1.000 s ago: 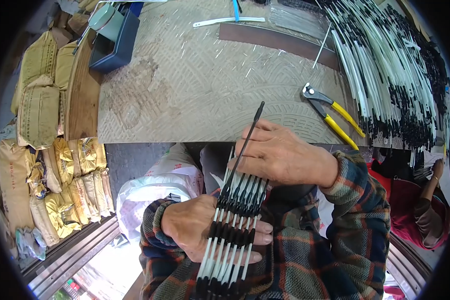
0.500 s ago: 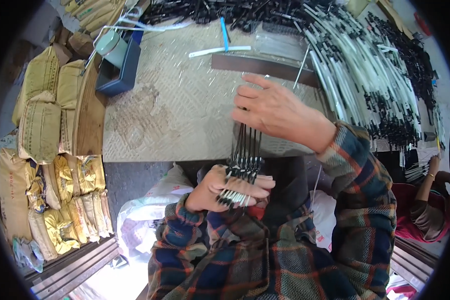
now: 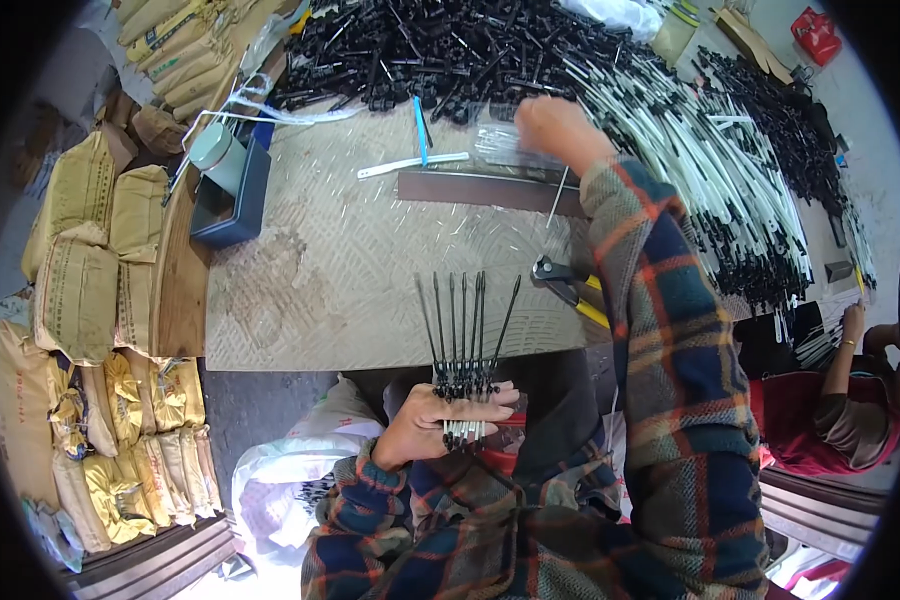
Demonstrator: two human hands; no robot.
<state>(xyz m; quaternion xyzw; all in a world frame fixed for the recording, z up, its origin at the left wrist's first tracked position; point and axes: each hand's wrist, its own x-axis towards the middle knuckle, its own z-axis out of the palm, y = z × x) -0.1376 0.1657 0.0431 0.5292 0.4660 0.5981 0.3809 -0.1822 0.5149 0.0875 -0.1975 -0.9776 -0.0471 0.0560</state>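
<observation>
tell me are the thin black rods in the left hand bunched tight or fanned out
Fanned out. The thin black rods spread apart toward their upper tips, while the left hand pinches their lower ends together with its fingers.

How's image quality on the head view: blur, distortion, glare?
Head view: strong fisheye, black corners, and the table's edges bow toward the rim. The right hand is slightly motion-blurred out at the rod pile. The left hand and its fanned bundle of black-tipped rods are sharp. Even daylight, soft shadows. Mild glare on the white bag at the bottom.
</observation>
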